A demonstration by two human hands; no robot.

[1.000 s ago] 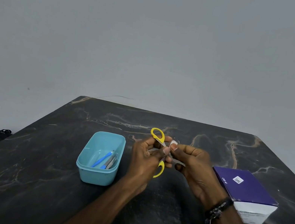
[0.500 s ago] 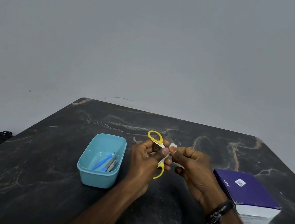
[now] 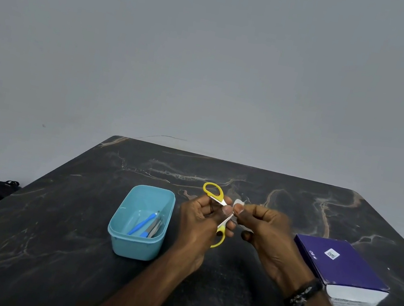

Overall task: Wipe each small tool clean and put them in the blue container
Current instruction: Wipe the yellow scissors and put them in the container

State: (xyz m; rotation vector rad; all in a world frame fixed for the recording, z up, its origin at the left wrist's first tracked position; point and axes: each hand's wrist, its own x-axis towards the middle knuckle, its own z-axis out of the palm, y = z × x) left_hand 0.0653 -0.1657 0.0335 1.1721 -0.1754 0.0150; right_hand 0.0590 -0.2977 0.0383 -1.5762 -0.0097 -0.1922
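The table (image 3: pixel 257 186) looks like dark polished stone, smooth with pale veins. The blue container (image 3: pixel 124 236) on the left is smooth plastic with a soft sheen, and the scissors (image 3: pixel 217 196) have glossy yellow plastic loops on bright metal blades. The white wipe (image 3: pixel 239 203) is probably thin paper or cloth, and the box (image 3: pixel 345 267) on the right looks like smooth purple card.

- The yellow-handled scissors (image 3: pixel 217 210) are in my left hand (image 3: pixel 199 222), held above the tabletop (image 3: pixel 44 246) with one loop pointing away from me.
- A small white wipe (image 3: pixel 238 203) is pinched against them by my right hand (image 3: pixel 266 234).
- The blue container (image 3: pixel 137 245) sits left of my hands, with wiped tools (image 3: pixel 149 225) leaning inside.
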